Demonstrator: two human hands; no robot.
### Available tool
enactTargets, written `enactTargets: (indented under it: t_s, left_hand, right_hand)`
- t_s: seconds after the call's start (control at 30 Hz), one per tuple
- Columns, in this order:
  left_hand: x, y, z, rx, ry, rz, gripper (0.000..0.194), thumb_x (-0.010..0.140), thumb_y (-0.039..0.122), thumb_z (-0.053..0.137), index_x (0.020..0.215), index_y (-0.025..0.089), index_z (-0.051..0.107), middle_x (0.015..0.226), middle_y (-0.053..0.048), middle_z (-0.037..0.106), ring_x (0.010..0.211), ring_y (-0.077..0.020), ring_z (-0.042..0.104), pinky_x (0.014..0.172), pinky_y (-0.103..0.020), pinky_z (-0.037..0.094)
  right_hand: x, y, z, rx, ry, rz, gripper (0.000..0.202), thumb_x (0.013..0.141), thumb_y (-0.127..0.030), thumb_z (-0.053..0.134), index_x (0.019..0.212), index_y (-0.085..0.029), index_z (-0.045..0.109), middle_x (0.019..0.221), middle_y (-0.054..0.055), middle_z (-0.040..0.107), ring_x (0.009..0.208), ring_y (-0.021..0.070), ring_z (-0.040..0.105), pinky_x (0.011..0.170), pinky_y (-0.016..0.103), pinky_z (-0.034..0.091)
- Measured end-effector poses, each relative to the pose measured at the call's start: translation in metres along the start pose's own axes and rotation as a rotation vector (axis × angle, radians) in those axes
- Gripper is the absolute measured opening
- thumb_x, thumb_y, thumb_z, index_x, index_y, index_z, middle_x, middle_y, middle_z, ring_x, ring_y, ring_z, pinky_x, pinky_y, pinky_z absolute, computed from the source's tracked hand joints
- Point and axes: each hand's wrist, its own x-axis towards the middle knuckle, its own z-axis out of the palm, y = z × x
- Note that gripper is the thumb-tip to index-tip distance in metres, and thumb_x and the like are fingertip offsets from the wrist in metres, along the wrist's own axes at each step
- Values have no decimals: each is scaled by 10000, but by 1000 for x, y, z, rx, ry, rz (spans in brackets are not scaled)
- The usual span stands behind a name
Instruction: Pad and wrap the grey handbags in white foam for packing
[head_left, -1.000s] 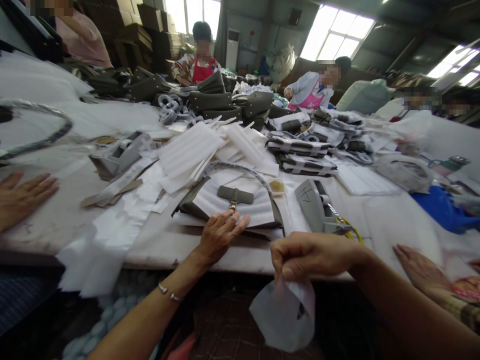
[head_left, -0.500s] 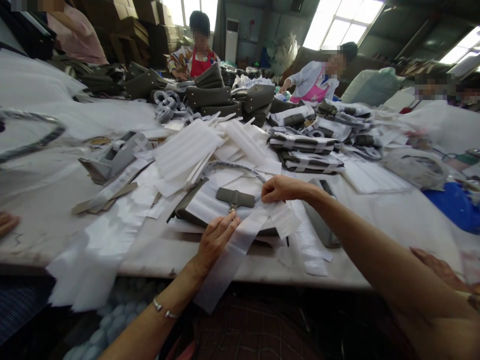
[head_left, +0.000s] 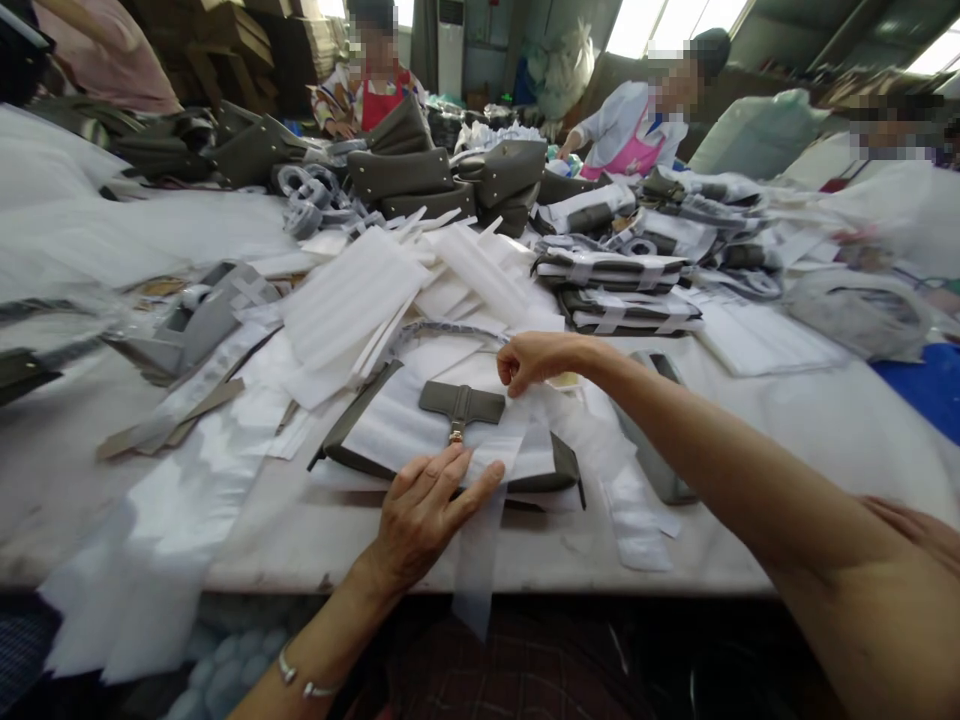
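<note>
A dark olive bag lies flat before me, its front covered by white foam sheet. On it rests a T-shaped olive flap with a small gold clasp. My left hand lies spread on the bag's lower front just below the clasp, fingers apart, touching a translucent strip. That strip hangs over the table edge. Its upper end is pinched by my right hand, closed above the bag's right part. Behind, the wrapped handle arches over paper.
White foam sheets are piled behind the bag. Wrapped bags are stacked at the back right, olive bags further back. A grey tape dispenser stands left. Two people work across the table.
The strip has swung from a slant to nearly upright over the bag's right part. My left thumb has spread away from the fingers. My right hand stays closed, and the view has shifted.
</note>
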Motion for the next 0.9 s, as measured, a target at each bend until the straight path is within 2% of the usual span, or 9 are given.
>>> enactTargets:
  t_s: [0.17,0.27,0.37,0.47,0.5,0.53,0.6,0.73,0.9]
  left_hand:
    - [2,1,-2,-2,-23,-18,361,1016,135,442,1306,267,611,1184,-38,719,1155,-197,646,979,-345,389]
    - [3,2,-2,-14,-20,-36,357,1020,128,422,1281,257,629,1175,-38,723,1152,-194,646,979,-347,383]
    - [3,1,-2,-25,-3,-54,367,1021,114,401,1273,244,633,1164,-45,726,1146,-189,647,977,-345,383]
    - [2,0,-3,-30,7,-71,374,1017,99,397,1276,238,629,1156,-48,729,1143,-191,648,971,-349,387]
    - [2,0,-3,-32,7,-73,375,1016,99,398,1279,237,626,1157,-48,728,1144,-191,647,970,-349,388]
    - [2,0,-4,-35,6,-74,375,1016,100,400,1284,238,623,1161,-48,727,1147,-191,645,970,-349,389]
    - [2,0,-4,-36,3,-72,376,1014,101,407,1292,241,618,1170,-47,723,1151,-192,643,972,-348,388]
    - [2,-1,-2,-22,-2,-67,367,1016,111,405,1282,238,624,1146,-51,729,1132,-195,650,963,-348,389]
    - [4,-1,-2,-22,-6,-54,358,1023,123,383,1249,234,638,1122,-55,736,1120,-192,651,935,-343,397]
  right_hand:
    - [25,-9,21,-232,203,-14,111,656,-126,739,748,-188,728,776,54,725,716,188,646,608,249,407]
    - [26,0,32,-230,327,1,126,739,-136,683,839,-191,736,877,83,738,817,219,663,677,266,431]
    - [5,13,31,-193,564,43,234,911,-236,534,1073,-178,692,1100,106,708,934,215,648,784,284,448]
    - [-33,16,28,3,919,19,268,955,-346,505,995,-161,695,986,89,718,862,194,643,789,279,462]
    - [-46,13,29,84,976,-22,279,946,-384,529,934,-169,706,918,74,724,827,192,645,777,278,469]
    - [-57,9,32,145,968,-78,294,940,-413,544,906,-177,716,895,67,732,822,196,652,782,282,474]
    - [-72,0,42,160,787,-198,323,950,-445,530,979,-196,734,1004,66,748,932,219,668,871,306,470]
    - [-65,-6,72,21,400,-283,378,989,-457,448,1139,-222,704,1165,70,724,1148,247,618,1043,365,390]
    - [-41,11,83,-78,313,-192,488,1018,-501,339,1040,-192,716,1050,103,744,1089,263,629,1029,386,378]
